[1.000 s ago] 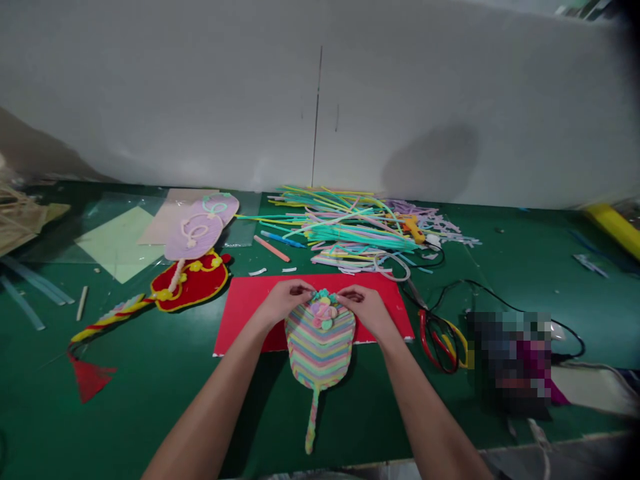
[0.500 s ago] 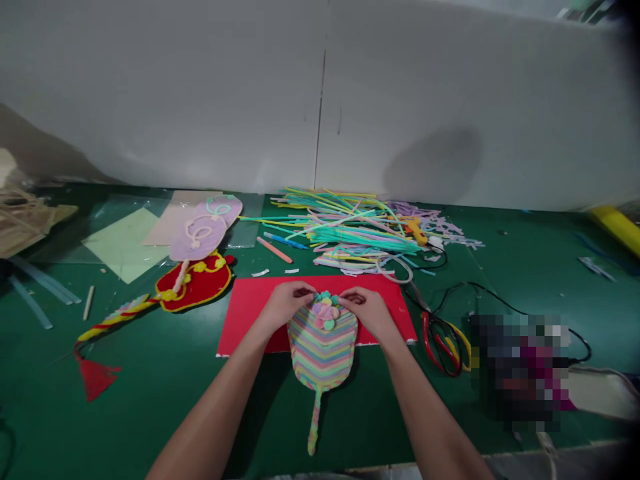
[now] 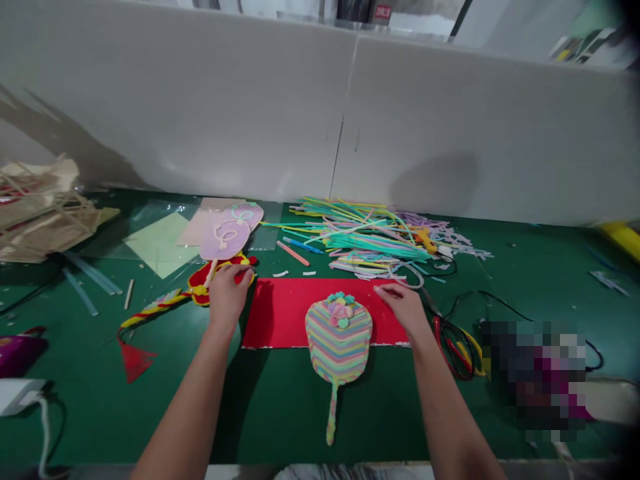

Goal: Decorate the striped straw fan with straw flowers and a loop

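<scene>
The striped pastel fan made of fuzzy stems lies flat, its top on a red board and its handle toward me. A cluster of small pastel flowers sits near its top edge. My left hand is over the red fan with yellow trim, beside the handle of a lilac fan. Its fingers are loosely curved and partly hidden, with nothing visible in them. My right hand is above the board's right end, fingers apart and holding nothing, clear of the striped fan.
Behind the board lies a pile of coloured fuzzy stems, with an orange glue gun at its right end. Scissors with red handles and cables lie to the right. A red tassel and a white plug are at left.
Both hands have let go of the striped fan's top edge and moved apart. My left hand went left to the red and lilac fans, my right hand a little right. The view has shifted.
</scene>
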`<state>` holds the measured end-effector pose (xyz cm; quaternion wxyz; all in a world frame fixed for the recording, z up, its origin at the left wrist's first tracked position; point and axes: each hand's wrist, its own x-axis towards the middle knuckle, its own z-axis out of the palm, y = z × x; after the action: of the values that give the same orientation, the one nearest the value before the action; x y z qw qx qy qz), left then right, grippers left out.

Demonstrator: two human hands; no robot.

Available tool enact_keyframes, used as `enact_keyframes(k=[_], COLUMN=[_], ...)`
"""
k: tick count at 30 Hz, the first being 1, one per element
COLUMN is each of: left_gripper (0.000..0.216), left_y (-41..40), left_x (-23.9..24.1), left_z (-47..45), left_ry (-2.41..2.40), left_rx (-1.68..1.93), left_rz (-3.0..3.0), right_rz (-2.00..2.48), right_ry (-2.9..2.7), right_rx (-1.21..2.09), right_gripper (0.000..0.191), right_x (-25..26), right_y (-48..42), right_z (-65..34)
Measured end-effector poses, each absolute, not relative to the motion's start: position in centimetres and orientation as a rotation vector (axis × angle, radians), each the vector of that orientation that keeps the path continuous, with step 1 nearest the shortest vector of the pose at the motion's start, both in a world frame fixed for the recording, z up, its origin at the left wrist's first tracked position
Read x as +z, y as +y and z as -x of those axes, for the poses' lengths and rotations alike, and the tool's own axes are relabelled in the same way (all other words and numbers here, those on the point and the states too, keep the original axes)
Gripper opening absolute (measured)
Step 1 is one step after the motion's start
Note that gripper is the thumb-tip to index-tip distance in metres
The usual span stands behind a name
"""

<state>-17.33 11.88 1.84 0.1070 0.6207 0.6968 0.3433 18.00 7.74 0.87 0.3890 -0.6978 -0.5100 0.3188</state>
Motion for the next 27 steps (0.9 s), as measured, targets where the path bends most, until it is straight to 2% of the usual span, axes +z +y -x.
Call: enact_keyframes(k=[4,10,17,22,27], left_gripper=[0.029,0.026,0.027,0.028,0.04], left_y=[11.7,12.0,12.4,12.1,11.5], left_x=[0.3,-1.7,-2.5,-2.1,-0.9], left_z=[17.5,16.7,17.8,18.2,18.4], left_ry=[2.339,2.239,2.266,2.291,2.197], left_rx=[1.197,0.967,0.854,0.817,0.645], left_rz=[-1.943,-2.108,-2.126,-2.137,-2.202], right_rz=[1.842,1.798,1.755,1.657,1.68], right_ry=[-1.34,-1.625,-1.807,-1.885,-1.791], right_rx=[0.654,0.517,0.397,0.428,0.42], right_gripper=[0.036,0.024,0.029,0.033,0.029], right_x=[1.3,-0.2,-2.8,-2.3,-1.5], right_y=[8.5,9.9,12.1,13.4,12.8], right_z=[-19.1,-18.3,-17.5,-17.5,-19.6])
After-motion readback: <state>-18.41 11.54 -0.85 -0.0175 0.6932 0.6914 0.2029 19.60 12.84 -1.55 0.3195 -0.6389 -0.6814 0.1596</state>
